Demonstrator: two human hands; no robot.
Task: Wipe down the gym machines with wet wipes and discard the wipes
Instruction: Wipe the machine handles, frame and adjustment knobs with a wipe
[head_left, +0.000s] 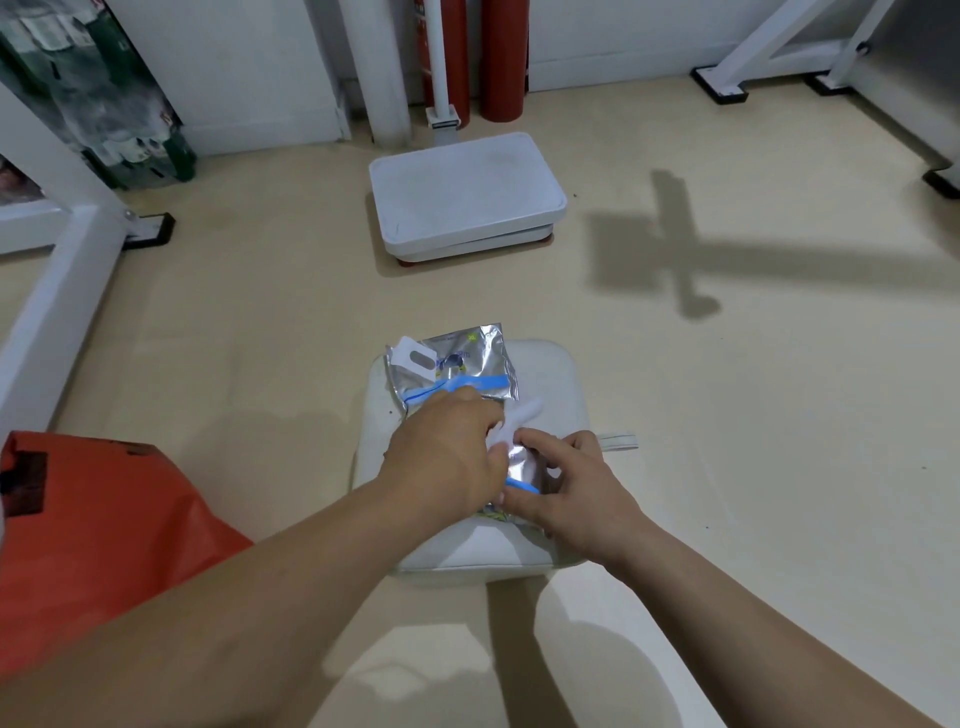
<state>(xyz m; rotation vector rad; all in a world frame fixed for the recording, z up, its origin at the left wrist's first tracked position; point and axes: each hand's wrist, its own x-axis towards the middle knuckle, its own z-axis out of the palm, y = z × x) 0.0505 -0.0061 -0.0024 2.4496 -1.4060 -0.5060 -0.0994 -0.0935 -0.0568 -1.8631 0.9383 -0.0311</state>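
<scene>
Silver wipe pack (522, 462), flat on white seat pad (550, 374), long axis running away from the person; white wipe (525, 414) drawn out, pointing far-right; left hand (447, 457) curled, pinching wipe; right hand (576, 493) curled, gripping wipe pack.

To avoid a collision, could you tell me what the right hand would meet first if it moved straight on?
Probably the left hand, just beyond the silver pack the right hand grips.

Two wipe packs (460, 358) (522, 460), one wipe (527, 411), two hands (441, 457) (576, 493)
</scene>
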